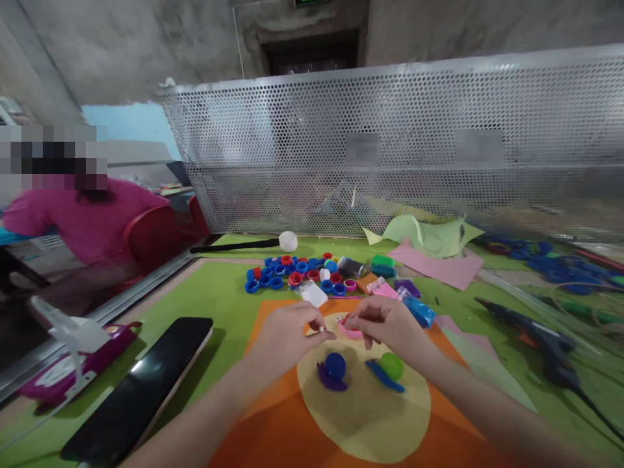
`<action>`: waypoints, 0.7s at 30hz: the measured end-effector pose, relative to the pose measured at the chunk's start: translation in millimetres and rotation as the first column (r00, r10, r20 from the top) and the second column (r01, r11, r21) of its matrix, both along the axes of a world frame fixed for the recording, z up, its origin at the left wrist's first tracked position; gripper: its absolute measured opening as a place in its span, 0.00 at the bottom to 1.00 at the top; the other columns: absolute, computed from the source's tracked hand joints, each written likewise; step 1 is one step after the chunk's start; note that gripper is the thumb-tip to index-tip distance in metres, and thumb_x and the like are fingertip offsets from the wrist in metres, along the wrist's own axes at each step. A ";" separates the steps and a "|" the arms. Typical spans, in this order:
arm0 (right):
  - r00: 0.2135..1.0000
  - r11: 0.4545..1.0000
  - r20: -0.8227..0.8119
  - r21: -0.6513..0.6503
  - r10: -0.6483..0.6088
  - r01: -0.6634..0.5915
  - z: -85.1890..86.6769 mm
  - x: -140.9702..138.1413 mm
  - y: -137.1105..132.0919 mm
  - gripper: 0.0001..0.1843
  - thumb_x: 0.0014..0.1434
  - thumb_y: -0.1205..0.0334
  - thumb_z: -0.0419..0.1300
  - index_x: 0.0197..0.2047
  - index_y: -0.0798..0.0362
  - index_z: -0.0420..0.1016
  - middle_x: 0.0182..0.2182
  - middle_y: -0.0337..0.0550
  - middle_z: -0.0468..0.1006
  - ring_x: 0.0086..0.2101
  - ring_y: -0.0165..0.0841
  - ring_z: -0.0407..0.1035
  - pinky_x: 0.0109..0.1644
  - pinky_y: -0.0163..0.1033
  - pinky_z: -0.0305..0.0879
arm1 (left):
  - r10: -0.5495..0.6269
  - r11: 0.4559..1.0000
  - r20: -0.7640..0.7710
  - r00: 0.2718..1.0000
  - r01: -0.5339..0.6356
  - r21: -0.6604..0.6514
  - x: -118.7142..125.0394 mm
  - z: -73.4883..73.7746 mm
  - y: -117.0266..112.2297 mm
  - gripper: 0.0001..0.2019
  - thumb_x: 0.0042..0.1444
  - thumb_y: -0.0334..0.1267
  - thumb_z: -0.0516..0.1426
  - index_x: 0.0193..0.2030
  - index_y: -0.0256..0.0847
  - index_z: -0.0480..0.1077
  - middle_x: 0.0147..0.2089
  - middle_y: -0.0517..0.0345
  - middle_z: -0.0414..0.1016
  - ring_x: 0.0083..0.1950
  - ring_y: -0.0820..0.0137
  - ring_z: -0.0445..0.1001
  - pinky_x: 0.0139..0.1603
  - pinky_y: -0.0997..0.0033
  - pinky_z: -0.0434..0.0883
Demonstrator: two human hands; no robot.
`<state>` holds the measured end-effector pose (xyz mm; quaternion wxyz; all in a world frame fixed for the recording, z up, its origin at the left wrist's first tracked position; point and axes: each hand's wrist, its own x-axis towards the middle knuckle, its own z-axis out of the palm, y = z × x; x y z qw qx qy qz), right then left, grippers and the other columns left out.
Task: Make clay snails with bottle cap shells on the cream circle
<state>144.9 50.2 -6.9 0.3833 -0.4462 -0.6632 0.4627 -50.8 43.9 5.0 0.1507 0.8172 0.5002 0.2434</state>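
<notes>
A yellow paper oval [370, 422] lies on an orange sheet [238, 442] in front of me. At its far end is a pink clay figure [350, 331] with a red cap, partly hidden by fingers. My right hand [390, 322] pinches it at the cap. Just left of it, my left hand [287, 335] pinches a small white bit [322, 329] between thumb and forefinger. Nearer me on the oval are a blue cap on a purple clay base [334, 372] and a lime-green cap beside a blue clay strip [385, 375].
Behind the hands lie several bottle caps [277, 270] and clay packets [314, 294]. A black phone [146, 383] and a magenta device [92, 357] are at left, a glue gun [531, 344] at right. A perforated metal partition [312, 156] stands behind. A person in pink [88, 221] sits at left.
</notes>
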 end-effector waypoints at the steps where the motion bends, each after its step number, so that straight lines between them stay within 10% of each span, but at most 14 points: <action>1: 1.000 1.000 0.021 0.020 -0.002 0.002 0.2 -0.5 -1.0 0.10 0.49 0.56 0.60 0.25 0.55 0.69 0.21 0.36 0.72 0.17 0.23 0.63 0.22 0.31 0.60 | 0.003 1.000 -0.016 1.000 -0.003 0.004 0.3 0.5 -0.6 0.07 0.51 0.39 0.59 0.26 0.40 0.71 0.29 0.60 0.74 0.30 0.72 0.70 0.29 0.75 0.63; 12: 0.947 0.975 0.316 0.221 -0.057 -0.015 -1.9 1.1 -7.4 0.10 0.58 0.60 0.53 0.26 0.53 0.66 0.20 0.34 0.69 0.20 0.25 0.64 0.24 0.30 0.58 | -0.049 0.998 -0.197 0.979 0.056 0.031 5.1 -2.8 0.1 0.19 0.62 0.40 0.44 0.24 0.38 0.65 0.24 0.59 0.67 0.26 0.69 0.67 0.26 0.72 0.60; 21: 0.816 0.924 0.551 0.378 -0.175 -0.057 17.8 11.0 -16.4 0.11 0.60 0.64 0.49 0.32 0.51 0.71 0.23 0.37 0.73 0.21 0.27 0.67 0.26 0.31 0.61 | -0.125 0.990 -0.148 0.981 0.134 0.048 9.9 -3.5 -1.8 0.06 0.60 0.33 0.50 0.34 0.38 0.66 0.36 0.56 0.70 0.37 0.69 0.70 0.37 0.71 0.68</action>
